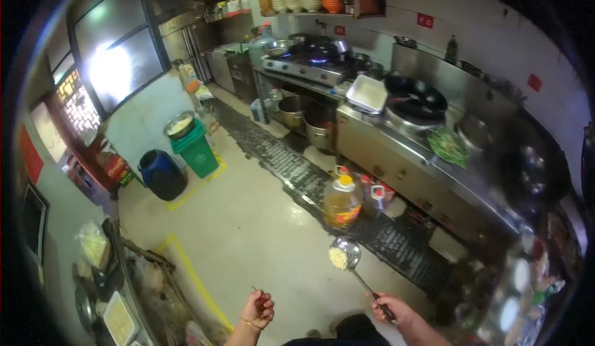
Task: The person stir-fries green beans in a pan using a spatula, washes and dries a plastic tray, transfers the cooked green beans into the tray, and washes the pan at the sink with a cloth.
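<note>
My left hand [258,309] is turned palm up, its fingers curled around a small heap of dark red pieces that look like dried chillies [263,302]. A bracelet circles that wrist. In my right hand [393,309] is the dark handle of a long metal ladle [353,250]. The ladle's bowl reaches forward over the floor and carries a clump of pale chopped food [338,258], perhaps minced garlic. Beyond it, a large jug of yellow oil [343,202] stands on the dark floor strip.
A steel counter [396,141] runs along the right, with a black wok [416,101], a white tray [367,93] and green vegetables [447,146]. Farther back is a gas stove [304,68]. A green bin [198,154] and blue barrel [162,175] stand left. Shelving with food lines the lower left.
</note>
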### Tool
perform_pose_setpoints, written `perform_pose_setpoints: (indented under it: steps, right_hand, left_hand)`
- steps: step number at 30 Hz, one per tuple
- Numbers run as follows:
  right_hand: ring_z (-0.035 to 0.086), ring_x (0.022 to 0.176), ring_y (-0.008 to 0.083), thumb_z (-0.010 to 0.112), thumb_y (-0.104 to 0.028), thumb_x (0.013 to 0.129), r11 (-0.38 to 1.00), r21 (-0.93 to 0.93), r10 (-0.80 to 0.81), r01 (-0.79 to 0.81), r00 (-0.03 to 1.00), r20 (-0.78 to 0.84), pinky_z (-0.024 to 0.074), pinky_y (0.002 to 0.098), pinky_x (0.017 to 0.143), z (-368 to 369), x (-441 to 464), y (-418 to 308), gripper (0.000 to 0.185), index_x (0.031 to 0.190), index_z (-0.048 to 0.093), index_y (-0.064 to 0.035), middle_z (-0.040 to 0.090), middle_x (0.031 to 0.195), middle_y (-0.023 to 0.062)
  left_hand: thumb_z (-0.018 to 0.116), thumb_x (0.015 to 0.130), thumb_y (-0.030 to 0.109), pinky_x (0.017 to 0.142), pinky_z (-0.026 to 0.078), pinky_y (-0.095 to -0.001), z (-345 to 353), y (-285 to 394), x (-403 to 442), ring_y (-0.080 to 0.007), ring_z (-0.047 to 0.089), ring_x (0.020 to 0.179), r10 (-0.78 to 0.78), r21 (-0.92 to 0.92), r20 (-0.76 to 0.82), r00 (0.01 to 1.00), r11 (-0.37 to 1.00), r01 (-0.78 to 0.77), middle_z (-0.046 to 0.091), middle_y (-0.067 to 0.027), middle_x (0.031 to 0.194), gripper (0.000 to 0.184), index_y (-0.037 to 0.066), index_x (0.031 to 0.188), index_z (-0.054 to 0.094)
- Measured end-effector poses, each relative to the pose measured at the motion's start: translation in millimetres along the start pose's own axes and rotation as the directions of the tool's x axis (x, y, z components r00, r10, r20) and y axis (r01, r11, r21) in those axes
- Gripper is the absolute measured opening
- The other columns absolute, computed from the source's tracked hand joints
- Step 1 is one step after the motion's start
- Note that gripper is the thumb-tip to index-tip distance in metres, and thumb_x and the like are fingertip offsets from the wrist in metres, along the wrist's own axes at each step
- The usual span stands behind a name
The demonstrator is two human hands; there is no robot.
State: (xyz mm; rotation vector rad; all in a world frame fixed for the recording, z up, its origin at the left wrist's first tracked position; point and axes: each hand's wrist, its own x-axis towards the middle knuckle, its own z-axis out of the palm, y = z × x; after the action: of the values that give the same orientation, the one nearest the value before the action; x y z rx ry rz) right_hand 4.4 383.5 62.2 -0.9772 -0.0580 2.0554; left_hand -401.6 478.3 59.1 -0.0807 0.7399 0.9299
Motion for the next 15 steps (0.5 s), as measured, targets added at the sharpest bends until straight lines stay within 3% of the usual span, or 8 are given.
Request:
perform_pose_setpoints:
  steps: [3, 6, 9, 10, 12, 14, 15]
  right_hand:
    - [0.047, 0.061, 0.0128, 0.045, -0.004, 0.086, 0.991, -0.136, 0.01, -0.009, 1.0, 0.012, 0.0414, 0.0269, 0.05, 43, 94, -85, 0.049, 0.135, 0.041, -0.0005, 0.052, 0.084, 0.0067]
    - [0.051, 0.058, 0.0116, 0.048, -0.005, 0.087, 0.98, -0.199, 0.009, -0.005, 1.0, 0.017, 0.0431, 0.0251, 0.048, 76, 182, -172, 0.037, 0.124, 0.05, 0.0009, 0.054, 0.084, 0.005]
    - [0.052, 0.058, 0.0097, 0.051, -0.007, 0.087, 0.954, -0.298, 0.055, -0.036, 0.997, 0.058, 0.0429, 0.025, 0.048, 87, 276, -274, 0.037, 0.123, 0.051, -0.0003, 0.055, 0.082, 0.0037]
    - [0.052, 0.058, 0.0094, 0.052, -0.008, 0.086, 0.952, -0.302, 0.064, -0.043, 0.996, 0.061, 0.0427, 0.025, 0.048, 99, 303, -302, 0.037, 0.123, 0.051, -0.0007, 0.056, 0.082, 0.0035]
    - [0.051, 0.056, 0.0078, 0.051, -0.008, 0.086, 0.942, -0.335, 0.045, -0.015, 0.996, 0.083, 0.041, 0.0232, 0.046, 125, 343, -371, 0.036, 0.122, 0.052, -0.0031, 0.056, 0.081, 0.0019]
    - [0.046, 0.051, 0.0088, 0.048, -0.003, 0.083, 0.958, -0.284, 0.057, -0.049, 0.998, 0.018, 0.036, 0.0222, 0.044, 171, 366, -448, 0.049, 0.132, 0.045, -0.0027, 0.053, 0.077, 0.0028]
    - [0.047, 0.05, 0.0081, 0.047, -0.004, 0.083, 0.973, -0.229, 0.016, -0.013, 1.0, 0.009, 0.0368, 0.0222, 0.042, 199, 373, -487, 0.048, 0.131, 0.045, -0.0027, 0.053, 0.076, 0.0029]
  left_hand:
    - [0.066, 0.082, 0.02, 0.037, 0.027, -0.0164, 29, 67, 71, -0.0095, 0.045, 0.063, 0.058, -0.123, 0.07, 0.996, 0.991, -0.049, 0.057, 0.0013, 0.079, 0.003, 0.017, 0.081, 0.065]
    - [0.066, 0.083, 0.02, 0.037, 0.027, -0.0161, 74, 119, 150, -0.0094, 0.045, 0.063, 0.155, -0.239, 0.056, 0.986, 0.961, -0.138, 0.058, 0.0013, 0.08, 0.004, 0.017, 0.082, 0.067]
    - [0.068, 0.082, 0.024, 0.036, 0.024, -0.0172, 116, 174, 235, -0.0095, 0.047, 0.064, 0.256, -0.248, 0.067, 0.964, 0.941, -0.232, 0.06, 0.0018, 0.08, 0.007, 0.018, 0.082, 0.066]
    - [0.067, 0.083, 0.026, 0.035, 0.024, -0.0171, 138, 197, 263, -0.0092, 0.047, 0.062, 0.272, -0.275, -0.007, 0.962, 0.925, -0.263, 0.061, 0.0008, 0.08, 0.009, 0.017, 0.082, 0.066]
    - [0.065, 0.084, 0.028, 0.035, 0.023, -0.0165, 187, 244, 315, -0.0085, 0.046, 0.061, 0.32, -0.288, -0.022, 0.947, 0.905, -0.312, 0.06, -0.0001, 0.079, 0.012, 0.016, 0.081, 0.065]
    - [0.063, 0.085, 0.029, 0.035, 0.022, -0.0157, 228, 299, 364, -0.0077, 0.044, 0.059, 0.346, -0.24, 0.077, 0.935, 0.917, -0.319, 0.059, -0.0003, 0.077, 0.014, 0.016, 0.08, 0.064]
    - [0.061, 0.087, 0.029, 0.035, 0.022, -0.0152, 265, 318, 386, -0.0072, 0.043, 0.059, 0.387, -0.227, 0.012, 0.922, 0.899, -0.375, 0.057, 0.0008, 0.076, 0.016, 0.015, 0.079, 0.062]
